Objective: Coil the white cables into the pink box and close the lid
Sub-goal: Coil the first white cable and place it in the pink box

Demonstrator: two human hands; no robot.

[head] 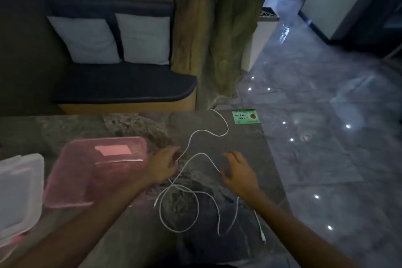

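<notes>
Stone-patterned table (250, 159) fills the lower frame. Pink box (95, 169) sits at centre left, lid on, blurred; a clear white container (19, 191) lies at the left edge. White cables (180, 209) sprawl loose across the table centre — none in the box. Left hand (163, 166) pinches a cable strand just right of the box. Right hand (238, 173) hovers right of centre — fingers spread wide, gripping nothing.

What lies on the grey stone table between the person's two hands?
In the head view, a thin white cable arches between the left hand and right hand over bare grey stone table.
</notes>
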